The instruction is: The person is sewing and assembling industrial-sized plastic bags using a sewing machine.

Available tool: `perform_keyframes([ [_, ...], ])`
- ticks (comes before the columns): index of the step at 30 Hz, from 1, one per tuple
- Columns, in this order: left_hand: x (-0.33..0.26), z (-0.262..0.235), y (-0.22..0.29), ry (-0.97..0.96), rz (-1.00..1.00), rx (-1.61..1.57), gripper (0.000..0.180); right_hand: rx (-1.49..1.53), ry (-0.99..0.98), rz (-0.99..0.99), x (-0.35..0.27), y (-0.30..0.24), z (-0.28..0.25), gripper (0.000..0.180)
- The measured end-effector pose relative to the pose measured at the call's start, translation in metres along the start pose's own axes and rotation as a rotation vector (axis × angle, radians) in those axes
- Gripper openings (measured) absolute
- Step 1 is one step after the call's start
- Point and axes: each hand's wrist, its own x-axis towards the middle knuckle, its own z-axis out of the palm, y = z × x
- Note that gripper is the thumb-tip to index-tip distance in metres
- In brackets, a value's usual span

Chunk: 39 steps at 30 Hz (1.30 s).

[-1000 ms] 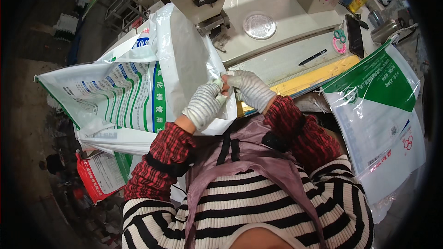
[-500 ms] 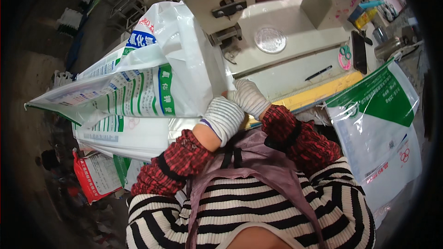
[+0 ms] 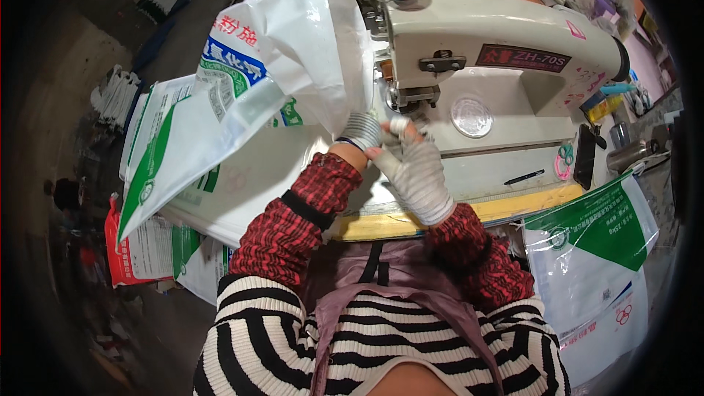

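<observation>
A large white plastic sack [image 3: 312, 51] with green and blue print stands up from the table at left, its near corner drooping. My left hand [image 3: 361, 130], in a striped glove, grips the sack's lower right edge; most of its fingers are hidden. Just right of it, my right hand [image 3: 422, 180], in a pale worn glove, has thumb and fingers apart, with nothing seen between them. The fingertips are near the sack's edge and my left hand. Beyond both hands is the sewing head of a cream industrial sewing machine [image 3: 458, 26], close to the sack's right side.
More flat sacks [image 3: 235, 183] lie under the raised one. Another white and green sack [image 3: 587, 249] hangs over the table's right edge. A clear round disc [image 3: 471, 117], pen [image 3: 523, 177], scissors [image 3: 563, 161], phone [image 3: 585, 156] and metal flask [image 3: 631, 154] are on the right.
The view has shifted, showing more of the sewing machine. My left hand has moved farther from my body with the sack's edge. My right hand has separated from it and its fingers have spread.
</observation>
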Motion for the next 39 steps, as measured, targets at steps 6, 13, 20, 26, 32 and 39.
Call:
perform_keyframes([
  [6,-0.069,0.013,0.039,0.118,0.344,0.105,0.039,-0.216,-0.158,-0.321,0.014,-0.045,0.028,0.019],
  [13,-0.219,-0.022,0.004,0.199,-0.098,-1.029,0.053,0.238,-0.021,-0.179,-0.006,-0.035,0.014,0.007],
  [20,-0.260,-0.082,-0.200,0.946,-0.405,-2.002,0.049,0.395,0.076,-0.268,-0.025,-0.063,-0.001,0.002],
  [26,-0.293,-0.140,-0.284,1.066,-0.603,-1.739,0.036,0.037,0.116,-0.442,-0.090,-0.046,0.030,0.014],
  [32,-0.293,-0.053,-0.154,0.708,-0.318,-1.982,0.032,-0.054,-0.347,-0.379,-0.112,-0.008,0.071,0.019],
  [39,-0.312,-0.020,-0.175,0.762,-0.598,-1.668,0.026,-0.560,-0.557,-0.801,-0.117,-0.027,0.094,0.011],
])
